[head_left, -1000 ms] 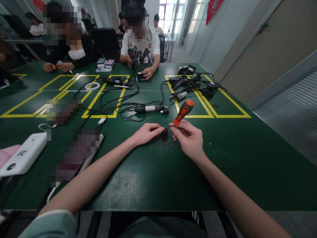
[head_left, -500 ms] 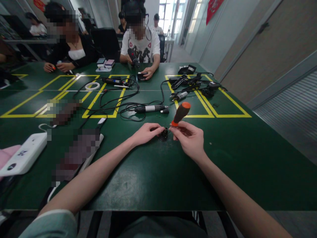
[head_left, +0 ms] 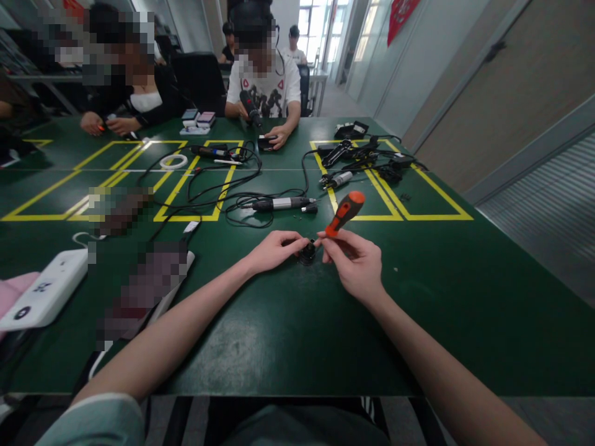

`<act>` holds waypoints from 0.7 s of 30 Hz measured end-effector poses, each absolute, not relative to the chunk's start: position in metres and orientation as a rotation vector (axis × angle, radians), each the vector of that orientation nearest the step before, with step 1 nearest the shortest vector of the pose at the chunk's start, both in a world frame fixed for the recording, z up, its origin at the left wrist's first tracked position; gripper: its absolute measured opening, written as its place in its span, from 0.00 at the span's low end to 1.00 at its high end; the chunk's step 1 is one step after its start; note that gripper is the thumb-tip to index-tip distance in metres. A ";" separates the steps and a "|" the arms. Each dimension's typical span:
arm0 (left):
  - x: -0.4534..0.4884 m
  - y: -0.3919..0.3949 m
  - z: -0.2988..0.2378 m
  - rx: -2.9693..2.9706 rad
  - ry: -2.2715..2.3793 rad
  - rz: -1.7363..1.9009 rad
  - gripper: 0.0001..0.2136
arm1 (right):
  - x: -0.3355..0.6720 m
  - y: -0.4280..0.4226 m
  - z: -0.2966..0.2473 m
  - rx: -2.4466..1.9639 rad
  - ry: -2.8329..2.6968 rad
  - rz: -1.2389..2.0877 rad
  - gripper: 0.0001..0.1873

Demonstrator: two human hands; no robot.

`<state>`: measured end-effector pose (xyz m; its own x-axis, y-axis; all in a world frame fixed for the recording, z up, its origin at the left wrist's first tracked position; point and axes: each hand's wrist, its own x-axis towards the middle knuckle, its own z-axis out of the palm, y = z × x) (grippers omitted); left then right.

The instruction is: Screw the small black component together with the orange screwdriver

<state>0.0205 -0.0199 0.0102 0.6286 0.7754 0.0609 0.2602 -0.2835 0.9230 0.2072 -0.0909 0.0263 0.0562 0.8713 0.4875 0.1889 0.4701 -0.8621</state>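
On the green table, my left hand [head_left: 277,249] is closed on a small dark round part [head_left: 307,253], thumb and fingers at its near upper edge. What the part is I cannot make out. My right hand [head_left: 357,257] grips a screwdriver [head_left: 346,212] with an orange and dark grey handle. The handle tilts up and to the right, its orange collar at my fingertips. Its shaft is mostly hidden by the fingers, which are close to the dark part's right side.
Beyond my hands lies a corded pen-shaped electric tool [head_left: 281,204] with looped black cable. A pile of black cables and parts [head_left: 367,158] sits at the far right. A white power strip [head_left: 46,288] rests at left. Across the table, a co-worker's hand [head_left: 277,136] holds a dark object.
The screwdriver's handle has swung slightly to the right and turned, now showing more orange on its side. My right hand has shifted a little; my left hand stays in place.
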 end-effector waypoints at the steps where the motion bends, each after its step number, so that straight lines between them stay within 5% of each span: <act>1: 0.020 -0.020 0.010 1.836 0.825 0.637 0.20 | 0.207 -0.091 0.026 -0.991 -1.451 0.686 0.08; 5: 0.020 -0.020 0.009 1.834 0.829 0.626 0.20 | 0.207 -0.091 0.026 -0.966 -1.485 0.723 0.12; 21: 0.021 -0.020 0.010 1.843 0.847 0.638 0.19 | 0.206 -0.091 0.024 -0.958 -1.492 0.676 0.03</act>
